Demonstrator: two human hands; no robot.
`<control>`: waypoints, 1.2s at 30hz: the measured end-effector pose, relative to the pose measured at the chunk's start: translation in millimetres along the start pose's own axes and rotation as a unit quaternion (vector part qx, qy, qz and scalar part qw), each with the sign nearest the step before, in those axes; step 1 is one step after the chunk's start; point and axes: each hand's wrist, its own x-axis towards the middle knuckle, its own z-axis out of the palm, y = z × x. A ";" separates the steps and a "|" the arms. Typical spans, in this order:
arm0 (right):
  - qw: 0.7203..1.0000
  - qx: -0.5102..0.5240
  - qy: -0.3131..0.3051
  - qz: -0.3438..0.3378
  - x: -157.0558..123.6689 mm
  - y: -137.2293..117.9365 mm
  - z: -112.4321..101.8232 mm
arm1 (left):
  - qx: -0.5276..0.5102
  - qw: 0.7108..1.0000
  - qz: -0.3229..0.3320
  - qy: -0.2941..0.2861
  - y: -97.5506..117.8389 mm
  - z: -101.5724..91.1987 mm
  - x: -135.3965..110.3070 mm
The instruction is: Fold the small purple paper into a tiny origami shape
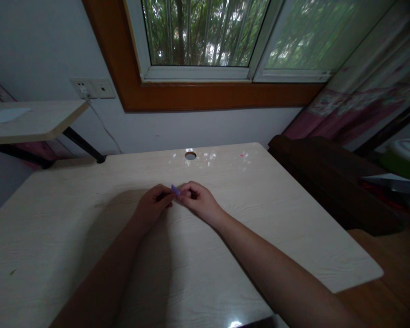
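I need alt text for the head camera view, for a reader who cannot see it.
The left hand and right hand meet over a pale desk, pinching one small purple piece between them. A round hole lies beyond, below a window.

Purple piece (pixel 175 190): small, thin, pointed; material too small to tell. It is sitting pinched between the fingertips of the left hand (pixel 155 201) and right hand (pixel 198 200), one corner poking upward. It is hanging just over the desk (pixel 266 205), mid-width.
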 end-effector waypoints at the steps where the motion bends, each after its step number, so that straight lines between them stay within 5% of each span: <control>1: 1.000 0.003 0.001 -0.003 0.1 1.1 0.2 | -0.001 1.000 -0.002 -0.001 -0.4 0.0 0.1; 8: 0.999 0.054 0.003 0.010 -2.3 -3.7 3.3 | -0.066 0.998 -0.018 0.014 -4.6 2.3 1.7; 17: 0.999 0.000 0.034 -0.022 -3.8 -2.1 4.3 | -0.159 0.987 0.031 0.019 -5.2 4.7 -0.6; 23: 0.983 -0.122 0.034 -0.131 -3.0 -2.5 1.5 | -0.146 0.989 0.024 -0.002 -5.9 2.5 -2.2; 28: 0.972 -0.113 0.042 -0.199 -1.9 -8.2 -0.5 | -0.101 0.995 0.006 0.006 0.1 2.0 -3.5; 36: 0.982 -0.057 0.065 -0.170 -1.7 -5.5 -0.3 | -0.103 0.994 0.014 0.034 -0.9 3.2 -4.1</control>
